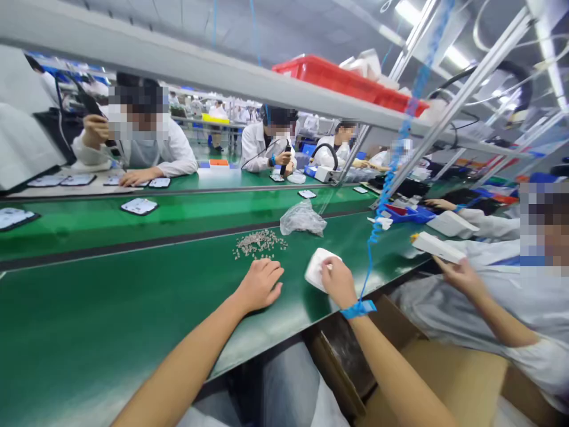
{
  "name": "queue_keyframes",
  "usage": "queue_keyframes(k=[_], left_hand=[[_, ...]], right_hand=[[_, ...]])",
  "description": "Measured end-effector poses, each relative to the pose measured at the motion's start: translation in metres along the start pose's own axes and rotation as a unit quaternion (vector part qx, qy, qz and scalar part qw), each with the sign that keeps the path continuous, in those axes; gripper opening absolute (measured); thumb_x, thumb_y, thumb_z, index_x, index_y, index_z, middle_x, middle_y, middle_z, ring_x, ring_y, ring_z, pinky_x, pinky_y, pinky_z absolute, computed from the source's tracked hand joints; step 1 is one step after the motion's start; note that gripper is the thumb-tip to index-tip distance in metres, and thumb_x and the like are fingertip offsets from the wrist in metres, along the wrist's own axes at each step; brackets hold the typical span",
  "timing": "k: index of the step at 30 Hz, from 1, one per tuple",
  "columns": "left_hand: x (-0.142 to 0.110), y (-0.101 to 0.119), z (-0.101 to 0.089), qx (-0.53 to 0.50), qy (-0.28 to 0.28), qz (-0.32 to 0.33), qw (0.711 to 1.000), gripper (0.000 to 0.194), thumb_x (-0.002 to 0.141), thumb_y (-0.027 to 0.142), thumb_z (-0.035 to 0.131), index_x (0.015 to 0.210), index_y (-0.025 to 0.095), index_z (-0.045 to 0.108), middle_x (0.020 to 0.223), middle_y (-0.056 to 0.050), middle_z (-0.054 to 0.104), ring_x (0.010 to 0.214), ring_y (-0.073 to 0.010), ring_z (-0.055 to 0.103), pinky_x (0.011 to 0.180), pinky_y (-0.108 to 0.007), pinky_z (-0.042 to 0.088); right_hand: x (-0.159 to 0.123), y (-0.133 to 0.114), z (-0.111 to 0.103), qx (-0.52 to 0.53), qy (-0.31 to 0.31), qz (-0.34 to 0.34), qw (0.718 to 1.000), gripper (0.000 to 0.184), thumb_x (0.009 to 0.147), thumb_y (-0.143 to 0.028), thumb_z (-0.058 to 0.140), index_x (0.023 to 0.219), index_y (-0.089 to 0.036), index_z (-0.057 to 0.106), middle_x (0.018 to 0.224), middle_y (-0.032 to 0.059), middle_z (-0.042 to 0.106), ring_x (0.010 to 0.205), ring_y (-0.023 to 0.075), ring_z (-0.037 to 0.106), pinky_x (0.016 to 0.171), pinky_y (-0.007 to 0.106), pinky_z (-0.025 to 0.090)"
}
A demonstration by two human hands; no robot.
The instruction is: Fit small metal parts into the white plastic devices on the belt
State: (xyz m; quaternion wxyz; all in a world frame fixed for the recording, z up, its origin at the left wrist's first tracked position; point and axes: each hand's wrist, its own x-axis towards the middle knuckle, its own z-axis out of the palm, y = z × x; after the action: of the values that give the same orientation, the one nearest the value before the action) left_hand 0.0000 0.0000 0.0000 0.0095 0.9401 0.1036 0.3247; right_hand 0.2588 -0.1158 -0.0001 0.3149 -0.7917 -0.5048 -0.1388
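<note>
My right hand (pixel 338 280) grips a small white plastic part (pixel 315 270) that rests on the green belt (pixel 111 308). A blue strap (pixel 358 308) with a coiled blue cord circles that wrist. My left hand (pixel 259 283) lies on the belt with fingers curled loosely, just below a scattered pile of tiny grey pieces (pixel 259 244). Whether it holds one of them is hidden. A crumpled clear plastic bag (pixel 303 219) lies behind the pile.
A co-worker on my right holds a white part (pixel 438 247) over the belt's edge. Other workers sit across the line with dark flat panels (pixel 139 206) before them. An open cardboard box (pixel 444 379) stands below my right arm. A red bin (pixel 347 80) sits on the overhead shelf.
</note>
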Motion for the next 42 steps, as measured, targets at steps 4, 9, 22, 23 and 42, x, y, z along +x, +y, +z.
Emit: queue_keyframes(k=[4,9,22,23,42], left_hand=[[0.003,0.011,-0.005,-0.069,-0.106,0.088,0.988,0.053,0.091,0.054,0.056,0.129,0.016,0.059,0.132,-0.014,0.062,0.128,-0.0317,0.048,0.098,-0.044,0.035],[0.004,0.013,-0.001,-0.084,-0.124,0.082,0.985,0.045,0.097,0.054,0.047,0.116,0.016,0.063,0.118,-0.013,0.069,0.119,-0.0296,0.052,0.089,-0.044,0.031],[0.005,0.01,0.003,-0.129,-0.107,0.059,0.984,0.032,0.096,0.045,0.051,0.108,0.02,0.067,0.116,-0.01,0.071,0.118,-0.0277,0.055,0.088,-0.044,0.03],[0.005,0.01,0.003,-0.135,-0.106,0.054,0.984,0.031,0.095,0.044,0.053,0.107,0.02,0.068,0.115,-0.01,0.071,0.118,-0.0278,0.055,0.087,-0.044,0.03],[0.009,0.014,0.001,-0.163,-0.113,0.05,0.979,0.033,0.085,0.042,0.059,0.103,0.015,0.067,0.114,-0.013,0.069,0.113,-0.0303,0.058,0.093,-0.047,0.033]], right_hand=[[0.012,-0.041,-0.01,0.079,-0.077,-0.119,0.987,0.013,0.087,-0.021,0.051,0.083,-0.019,0.063,0.083,0.0071,0.066,0.076,0.0207,0.061,0.073,0.032,0.047],[0.033,-0.054,-0.016,0.088,-0.215,-0.272,0.934,0.015,0.091,-0.016,0.055,0.087,-0.019,0.069,0.089,0.0061,0.071,0.082,0.0199,0.064,0.077,0.032,0.048],[0.045,-0.041,0.001,0.048,-0.254,-0.443,0.859,0.023,0.097,-0.016,0.053,0.097,-0.02,0.075,0.099,0.0073,0.074,0.09,0.0215,0.061,0.082,0.036,0.047],[0.046,-0.042,0.001,0.046,-0.254,-0.445,0.857,0.022,0.097,-0.016,0.053,0.097,-0.02,0.075,0.099,0.0074,0.074,0.09,0.0215,0.061,0.082,0.036,0.047],[0.038,-0.054,-0.003,-0.009,-0.234,-0.398,0.887,0.019,0.093,-0.014,0.06,0.085,-0.02,0.076,0.088,0.0073,0.069,0.084,0.023,0.055,0.075,0.036,0.046]])
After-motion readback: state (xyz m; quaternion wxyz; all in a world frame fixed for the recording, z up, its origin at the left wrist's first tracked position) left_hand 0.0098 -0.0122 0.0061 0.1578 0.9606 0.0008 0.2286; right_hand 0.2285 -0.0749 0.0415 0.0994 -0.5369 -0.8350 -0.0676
